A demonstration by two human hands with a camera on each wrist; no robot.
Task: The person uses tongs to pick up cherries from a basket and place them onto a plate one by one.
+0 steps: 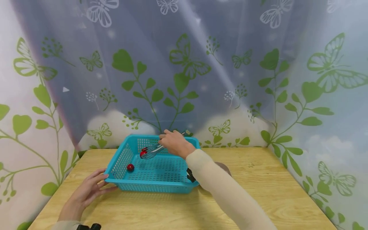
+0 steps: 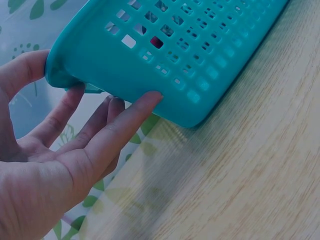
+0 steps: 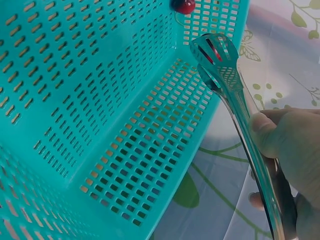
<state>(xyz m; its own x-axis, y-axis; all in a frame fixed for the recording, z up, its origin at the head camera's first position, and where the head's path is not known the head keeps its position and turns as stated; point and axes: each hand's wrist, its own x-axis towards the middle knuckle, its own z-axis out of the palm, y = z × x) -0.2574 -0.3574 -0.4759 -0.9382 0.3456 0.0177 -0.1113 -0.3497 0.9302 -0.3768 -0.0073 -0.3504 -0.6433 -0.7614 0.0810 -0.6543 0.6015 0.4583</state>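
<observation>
My right hand (image 1: 176,143) grips metal tongs (image 3: 240,115) over the back of a blue plastic basket (image 1: 155,187). Between the tongs' slotted heads is a small glossy red ball (image 1: 143,154), mostly covered by them in the right wrist view. A second red ball (image 1: 130,167) lies on the basket floor at the left. My left hand (image 2: 65,145) holds the basket's front left corner. One finger bears on the rim (image 2: 60,75), another sits beneath it, and a further fingertip presses the side wall.
The basket stands on a wooden table (image 1: 258,179). A brown rounded object (image 1: 223,166) lies to its right, partly hidden by my right sleeve (image 1: 221,188). A curtain (image 1: 230,105) with leaf and butterfly prints hangs close behind.
</observation>
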